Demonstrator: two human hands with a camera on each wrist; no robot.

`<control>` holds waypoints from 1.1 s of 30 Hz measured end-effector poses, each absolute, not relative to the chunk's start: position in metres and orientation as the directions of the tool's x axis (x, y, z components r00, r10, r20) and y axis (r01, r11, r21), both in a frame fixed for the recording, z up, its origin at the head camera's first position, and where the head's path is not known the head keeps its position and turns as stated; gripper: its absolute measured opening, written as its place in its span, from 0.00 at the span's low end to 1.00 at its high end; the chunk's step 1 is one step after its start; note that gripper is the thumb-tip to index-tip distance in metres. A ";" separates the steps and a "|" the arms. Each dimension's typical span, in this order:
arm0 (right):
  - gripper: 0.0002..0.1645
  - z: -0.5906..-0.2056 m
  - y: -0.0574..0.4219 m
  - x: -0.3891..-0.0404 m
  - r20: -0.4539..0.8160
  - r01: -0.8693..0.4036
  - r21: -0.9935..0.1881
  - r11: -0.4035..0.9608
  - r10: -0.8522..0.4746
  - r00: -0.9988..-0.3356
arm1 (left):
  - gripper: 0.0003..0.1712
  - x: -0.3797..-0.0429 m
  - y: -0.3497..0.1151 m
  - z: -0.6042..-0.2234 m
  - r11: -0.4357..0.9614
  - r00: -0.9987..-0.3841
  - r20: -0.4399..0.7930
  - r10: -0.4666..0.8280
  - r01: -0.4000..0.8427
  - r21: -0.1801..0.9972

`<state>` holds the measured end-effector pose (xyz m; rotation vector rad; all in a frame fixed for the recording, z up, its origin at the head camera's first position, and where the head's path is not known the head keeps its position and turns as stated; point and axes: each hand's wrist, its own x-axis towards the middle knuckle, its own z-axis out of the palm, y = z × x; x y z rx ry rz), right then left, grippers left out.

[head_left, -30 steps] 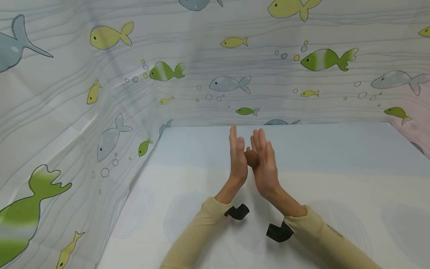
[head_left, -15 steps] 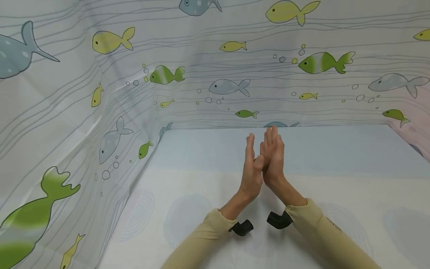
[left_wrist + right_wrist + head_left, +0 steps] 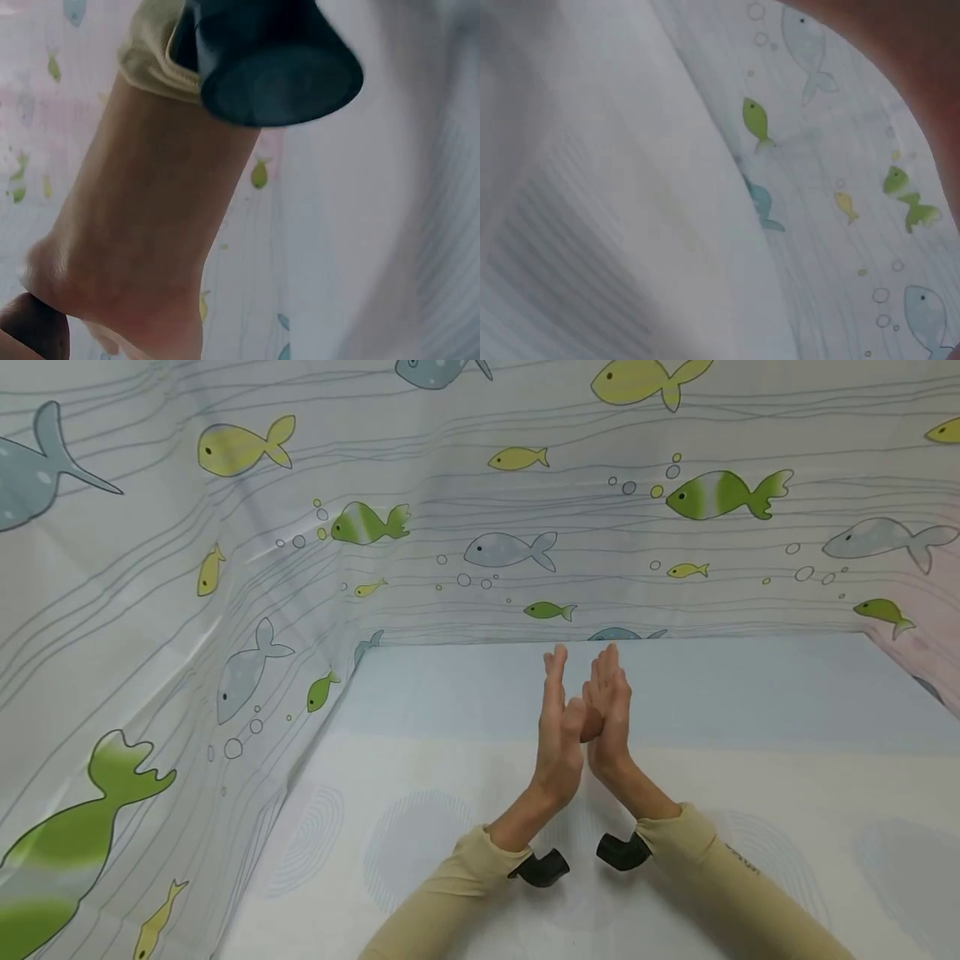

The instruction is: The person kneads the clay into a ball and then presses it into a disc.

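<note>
A small brown ball (image 3: 592, 724) sits between the two palms in the head view, partly covered by the left thumb. My left hand (image 3: 559, 747) is raised with its fingers straight, its palm side towards the ball. Opposite it, my right hand (image 3: 611, 722) also points its straight fingers up and away, its palm against the ball. Between them the ball is held above the table. In the left wrist view, the dark brown ball (image 3: 36, 328) shows at the lower left corner, against the heel of a hand. Only a blurred edge of skin appears in the right wrist view.
A white and pale blue table (image 3: 450, 693) lies beneath the hands. Behind and to the left hangs a fish-print curtain (image 3: 420, 468). Black wrist mounts stick out from the left sleeve (image 3: 450, 885) and the right sleeve (image 3: 735, 877), close to each other.
Both hands have shifted to the right, the left hand further and slightly nearer the body. The ball showed at first, was hidden half a second ago, and is now partly visible again.
</note>
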<state>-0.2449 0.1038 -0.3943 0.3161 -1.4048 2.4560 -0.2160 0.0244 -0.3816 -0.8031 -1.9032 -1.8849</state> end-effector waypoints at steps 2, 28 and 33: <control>0.42 -0.396 0.098 -0.239 0.353 -0.359 -0.795 -0.489 0.108 -0.929 | 0.44 -0.220 0.024 -0.382 -0.061 -0.796 0.592 0.127 0.589 0.806; 0.41 -0.380 0.075 -0.183 0.304 -0.126 -0.787 -0.604 -0.201 -0.931 | 0.40 -0.264 -0.013 -0.384 -0.120 -0.863 0.504 -0.048 0.506 0.854; 0.44 -0.366 0.082 -0.191 0.286 -0.143 -0.766 -0.627 -0.133 -0.949 | 0.42 -0.255 -0.007 -0.391 -0.109 -0.860 0.510 0.024 0.505 0.856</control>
